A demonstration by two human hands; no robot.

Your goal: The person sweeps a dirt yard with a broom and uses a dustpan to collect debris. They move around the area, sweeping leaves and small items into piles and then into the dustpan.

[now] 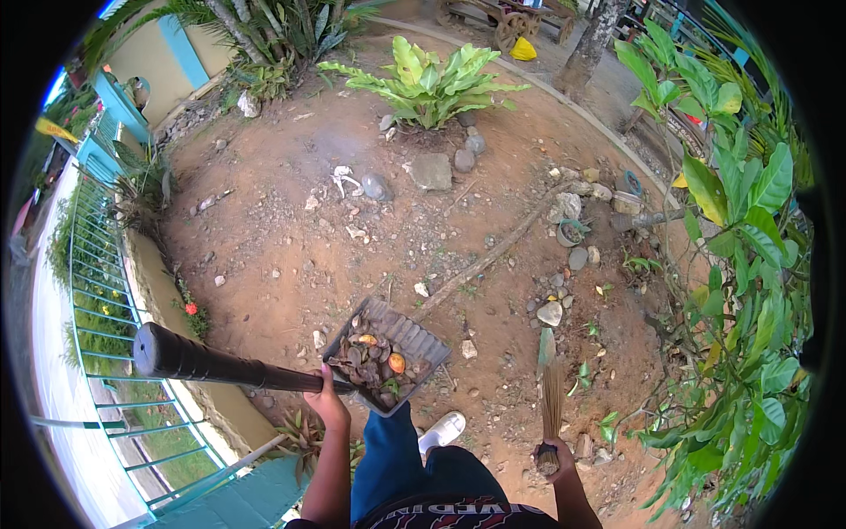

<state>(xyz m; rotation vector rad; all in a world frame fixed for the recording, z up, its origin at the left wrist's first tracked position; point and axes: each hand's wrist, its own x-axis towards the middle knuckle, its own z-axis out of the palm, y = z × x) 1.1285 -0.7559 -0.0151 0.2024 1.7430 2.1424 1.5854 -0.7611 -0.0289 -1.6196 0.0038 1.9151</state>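
My left hand (328,399) grips the black handle (225,367) of a long-handled dustpan, low down near the pan. In the grey ribbed pan (418,334) lie dry brown leaves (360,370), two orange-yellow leaves or fruits (396,362) and a bit of green. The pan hangs in front of my left leg, above the soil. My right hand (558,459) is closed around the bound end of a stick broom (551,403). Its bristles point away from me, towards some stones, and a green strip (546,347) shows at their far end.
Bare soil (284,231) with scattered stones spreads ahead. A long branch (496,254) crosses it. A bird's-nest fern (429,79) grows beyond a flat stone (431,171). Left runs a low wall with a turquoise railing (106,317); right stands a leafy shrub (753,370). A small pot (570,233) sits among rocks.
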